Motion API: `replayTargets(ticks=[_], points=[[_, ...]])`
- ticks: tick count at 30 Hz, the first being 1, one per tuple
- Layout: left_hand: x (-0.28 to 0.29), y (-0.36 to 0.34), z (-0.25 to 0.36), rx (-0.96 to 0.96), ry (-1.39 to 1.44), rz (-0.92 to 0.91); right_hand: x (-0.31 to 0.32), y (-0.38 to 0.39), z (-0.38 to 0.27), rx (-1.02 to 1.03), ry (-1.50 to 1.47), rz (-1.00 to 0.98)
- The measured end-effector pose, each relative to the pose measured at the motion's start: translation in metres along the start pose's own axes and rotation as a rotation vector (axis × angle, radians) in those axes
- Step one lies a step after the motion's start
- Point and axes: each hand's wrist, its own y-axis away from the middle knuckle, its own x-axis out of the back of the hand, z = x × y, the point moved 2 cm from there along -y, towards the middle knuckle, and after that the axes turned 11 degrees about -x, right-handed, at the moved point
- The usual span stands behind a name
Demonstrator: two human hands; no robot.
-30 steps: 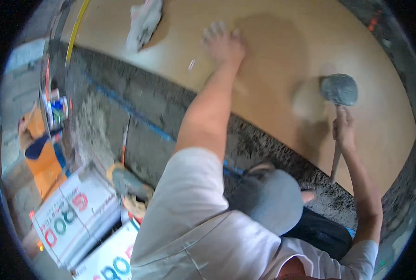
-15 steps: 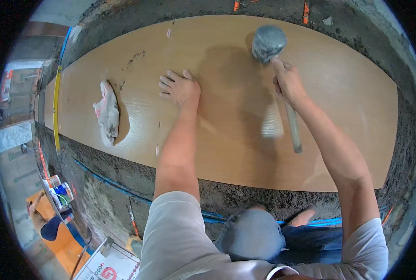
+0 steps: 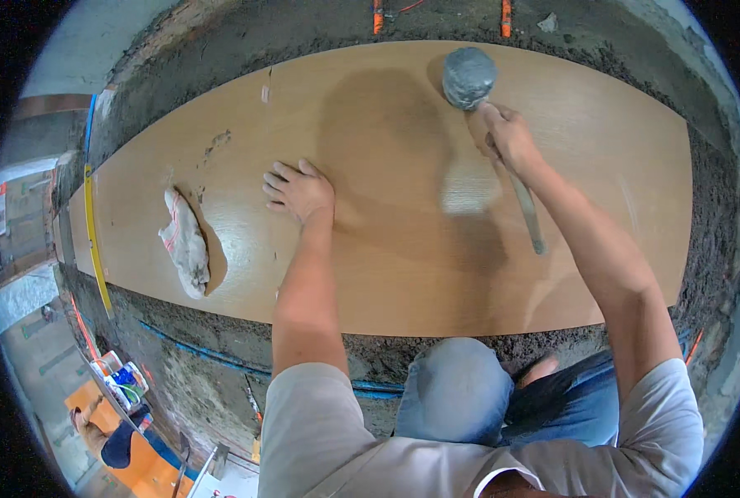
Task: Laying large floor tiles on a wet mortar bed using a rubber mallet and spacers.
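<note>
My left hand [image 3: 302, 192] lies palm down with fingers spread on a large, tan, wood-look slab [image 3: 378, 282]. My right hand [image 3: 509, 139] is closed round the handle of a mallet [image 3: 469, 79], just below its head. The bulky grey head looks wrapped or coated and is over the far part of the slab; whether it touches the surface I cannot tell. The pale handle runs back toward me beneath my wrist. To the left of my left hand, a crumpled white cloth [image 3: 185, 245] with red stripes rests on the slab, near some dark smudges.
Rough grey mortar [image 3: 212, 319] borders the slab. A yellow spirit level [image 3: 94, 236] lies across its left end. Blue pipes [image 3: 212, 358] run along the near side, by my bent knee [image 3: 457, 390]. Orange pipes [image 3: 506, 18] stick out beyond the far edge. Another person [image 3: 119, 444] is at the lower left.
The view has shifted, so the slab and cloth appear lower and further left, and more of my knee shows. My left hand stays flat; my right hand still grips the mallet near the far edge.
</note>
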Motion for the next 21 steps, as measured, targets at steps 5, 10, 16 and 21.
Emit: replayTargets(ticks=[5, 10, 16, 21], points=[[-0.006, -0.001, 0.006, -0.007, -0.040, 0.044, 0.036, -0.027, 0.042, 0.026, -0.139, 0.142], [-0.008, -0.001, -0.004, 0.010, -0.081, 0.035, 0.050, -0.034, 0.057, -0.097, -0.128, 0.107], [-0.014, 0.001, 0.003, -0.022, -0.078, 0.055, 0.052, -0.036, 0.083, 0.005, 0.066, 0.331], [-0.009, 0.005, 0.022, -0.167, -0.297, -0.159, 0.061, -0.016, 0.060, -0.072, 0.384, 0.374]])
